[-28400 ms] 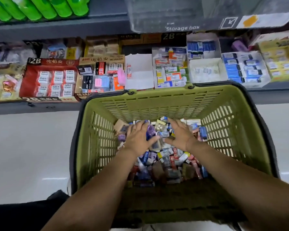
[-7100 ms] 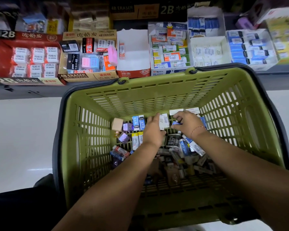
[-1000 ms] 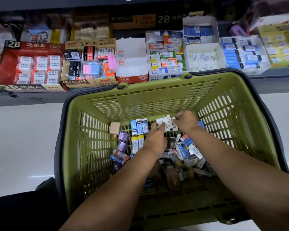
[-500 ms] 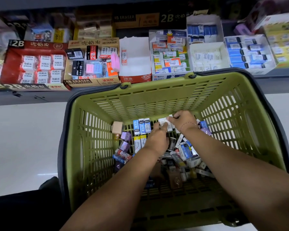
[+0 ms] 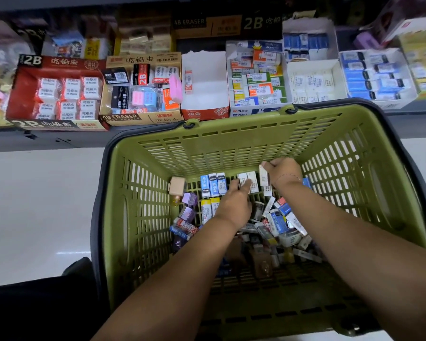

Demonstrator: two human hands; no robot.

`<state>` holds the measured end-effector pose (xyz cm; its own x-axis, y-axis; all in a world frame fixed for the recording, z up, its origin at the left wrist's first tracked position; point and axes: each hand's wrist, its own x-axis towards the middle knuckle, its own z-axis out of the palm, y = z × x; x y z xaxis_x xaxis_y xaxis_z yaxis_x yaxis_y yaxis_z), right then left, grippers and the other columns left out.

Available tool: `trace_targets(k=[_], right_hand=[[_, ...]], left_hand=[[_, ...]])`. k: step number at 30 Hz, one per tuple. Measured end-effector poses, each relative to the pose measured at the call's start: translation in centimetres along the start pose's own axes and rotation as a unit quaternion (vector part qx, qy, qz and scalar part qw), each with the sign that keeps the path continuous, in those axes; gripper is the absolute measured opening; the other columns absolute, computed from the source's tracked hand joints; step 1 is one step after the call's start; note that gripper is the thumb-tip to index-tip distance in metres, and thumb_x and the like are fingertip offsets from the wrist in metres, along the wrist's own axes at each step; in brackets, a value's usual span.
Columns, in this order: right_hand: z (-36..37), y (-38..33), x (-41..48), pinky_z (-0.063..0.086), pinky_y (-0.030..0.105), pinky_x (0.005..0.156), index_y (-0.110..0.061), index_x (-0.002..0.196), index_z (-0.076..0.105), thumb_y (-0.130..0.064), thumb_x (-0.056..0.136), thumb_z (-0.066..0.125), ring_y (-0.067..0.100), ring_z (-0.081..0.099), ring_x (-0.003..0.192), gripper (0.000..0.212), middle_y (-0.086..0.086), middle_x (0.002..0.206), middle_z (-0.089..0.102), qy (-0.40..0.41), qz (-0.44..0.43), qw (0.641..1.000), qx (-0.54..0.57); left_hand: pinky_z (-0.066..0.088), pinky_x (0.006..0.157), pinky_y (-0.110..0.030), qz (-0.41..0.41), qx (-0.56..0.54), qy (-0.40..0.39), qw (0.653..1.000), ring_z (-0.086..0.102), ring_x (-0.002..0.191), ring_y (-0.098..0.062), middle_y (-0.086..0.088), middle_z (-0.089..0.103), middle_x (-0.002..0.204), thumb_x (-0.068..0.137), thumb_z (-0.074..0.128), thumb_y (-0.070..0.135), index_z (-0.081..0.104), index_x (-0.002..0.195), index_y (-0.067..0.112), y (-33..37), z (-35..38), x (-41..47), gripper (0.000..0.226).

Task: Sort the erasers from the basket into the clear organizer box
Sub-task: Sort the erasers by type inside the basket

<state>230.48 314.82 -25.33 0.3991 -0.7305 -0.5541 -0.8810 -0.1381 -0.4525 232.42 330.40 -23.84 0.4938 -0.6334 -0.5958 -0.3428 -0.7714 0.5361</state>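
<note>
A green slotted basket (image 5: 231,143) holds a heap of small boxed erasers (image 5: 278,225). Along its far floor stand three blue erasers (image 5: 213,183) in a row, yellow ones (image 5: 208,207) below them, and white erasers (image 5: 250,179) to the right. My left hand (image 5: 234,205) lies palm down with fingertips touching the white erasers. My right hand (image 5: 282,172) pinches one white eraser (image 5: 263,178) held upright near the basket's far wall. No clear organizer box is in view.
A shelf behind the basket carries open display cartons of erasers: a red 2B carton (image 5: 57,94), a 4B carton (image 5: 143,92), a nearly empty white carton (image 5: 204,82) and blue-eraser cartons (image 5: 376,77). White floor (image 5: 35,205) lies to the left.
My right hand has lifted a white eraser upright beside the white row. My left hand slid slightly right onto the white erasers. The view shifted a little.
</note>
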Motion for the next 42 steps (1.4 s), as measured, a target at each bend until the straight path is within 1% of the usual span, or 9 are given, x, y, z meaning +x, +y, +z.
trace_targets(k=[7, 11, 14, 19, 23, 26, 29, 34, 42], right_hand=[[-1.7, 1.5, 0.1, 0.052, 0.047, 0.088, 0.008, 0.098, 0.068, -0.023, 0.091, 0.061, 0.037, 0.067, 0.092, 0.032, 0.025, 0.097, 0.070, -0.096, -0.016, 0.994, -0.043], [-1.6, 1.1, -0.5, 0.053, 0.036, 0.084, 0.005, 0.102, 0.068, -0.030, 0.088, 0.066, 0.031, 0.067, 0.092, 0.037, 0.019, 0.100, 0.070, -0.099, -0.037, 0.985, -0.134], [-1.6, 0.9, -0.7, 0.046, 0.025, 0.070, -0.001, 0.078, 0.065, -0.036, 0.086, 0.067, 0.024, 0.064, 0.082, 0.036, 0.016, 0.085, 0.067, -0.101, -0.031, 0.979, -0.175], [-0.4, 1.2, -0.2, 0.054, 0.042, 0.078, 0.004, 0.089, 0.067, -0.027, 0.082, 0.073, 0.023, 0.057, 0.065, 0.032, 0.015, 0.070, 0.056, -0.099, -0.027, 0.992, -0.068], [0.5, 1.8, 0.4, 0.052, 0.039, 0.076, 0.012, 0.092, 0.063, -0.027, 0.078, 0.076, 0.016, 0.042, 0.065, 0.044, 0.026, 0.073, 0.057, -0.081, -0.063, 0.994, -0.039], [0.8, 2.3, 0.9, 0.055, 0.043, 0.081, 0.009, 0.091, 0.065, -0.021, 0.081, 0.073, 0.017, 0.051, 0.068, 0.033, 0.009, 0.074, 0.057, -0.088, -0.051, 0.995, 0.002], [0.9, 2.3, 0.9, 0.051, 0.047, 0.091, -0.005, 0.097, 0.068, -0.015, 0.084, 0.071, 0.027, 0.064, 0.093, 0.016, 0.012, 0.099, 0.068, -0.111, -0.016, 0.993, 0.048], [0.9, 1.7, 0.6, 0.053, 0.044, 0.090, -0.004, 0.098, 0.068, -0.014, 0.082, 0.073, 0.031, 0.066, 0.094, 0.020, 0.012, 0.101, 0.068, -0.090, -0.023, 0.995, 0.048], [-4.8, 1.5, -1.9, 0.049, 0.026, 0.071, -0.017, 0.073, 0.065, -0.028, 0.080, 0.073, 0.015, 0.060, 0.073, 0.016, -0.004, 0.074, 0.064, -0.128, -0.114, 0.971, -0.166]], left_hand=[[0.038, 0.108, -0.034, -0.006, -0.009, 0.001, 1.000, 0.048, 0.127, -0.035, -0.007, 0.003, 0.160, 0.097, 0.047, 0.008, 0.018, 0.153, 0.020, -0.1, 0.0, 0.0, 0.064], [0.039, 0.105, -0.032, -0.007, -0.009, 0.004, 1.000, 0.050, 0.125, -0.034, -0.006, 0.002, 0.161, 0.099, 0.048, 0.014, 0.018, 0.153, 0.021, 0.0, 0.0, 0.0, 0.063], [0.040, 0.105, -0.033, -0.006, -0.010, 0.006, 1.000, 0.050, 0.124, -0.034, -0.005, 0.002, 0.161, 0.100, 0.047, 0.019, 0.018, 0.153, 0.021, 0.1, 0.0, 0.0, 0.061], [0.037, 0.108, -0.034, 0.009, -0.008, 0.018, 1.000, 0.045, 0.130, -0.030, -0.008, 0.009, 0.159, 0.101, 0.047, 0.028, 0.020, 0.153, 0.018, 0.2, 0.0, 0.0, 0.060], [0.036, 0.108, -0.034, 0.012, -0.003, 0.022, 1.000, 0.043, 0.132, -0.030, -0.008, 0.010, 0.158, 0.101, 0.045, 0.032, 0.020, 0.153, 0.018, 0.3, 0.0, 0.0, 0.059], [0.035, 0.109, -0.034, 0.010, -0.009, 0.021, 1.000, 0.040, 0.134, -0.031, -0.006, 0.010, 0.159, 0.101, 0.045, 0.033, 0.021, 0.153, 0.020, 0.2, 0.0, 0.0, 0.059], [0.037, 0.108, -0.035, 0.009, -0.006, 0.020, 1.000, 0.042, 0.132, -0.031, -0.006, 0.009, 0.159, 0.101, 0.044, 0.033, 0.020, 0.153, 0.020, 0.2, 0.0, 0.0, 0.059], [0.036, 0.109, -0.035, 0.008, -0.009, 0.021, 1.000, 0.039, 0.135, -0.030, -0.007, 0.009, 0.159, 0.101, 0.045, 0.033, 0.021, 0.153, 0.019, 0.3, -0.1, 0.0, 0.059], [0.034, 0.110, -0.034, 0.030, -0.021, 0.018, 0.999, 0.046, 0.129, -0.027, -0.004, 0.018, 0.157, 0.100, 0.047, 0.034, 0.028, 0.151, 0.020, -0.1, -0.9, -0.7, 0.056]])
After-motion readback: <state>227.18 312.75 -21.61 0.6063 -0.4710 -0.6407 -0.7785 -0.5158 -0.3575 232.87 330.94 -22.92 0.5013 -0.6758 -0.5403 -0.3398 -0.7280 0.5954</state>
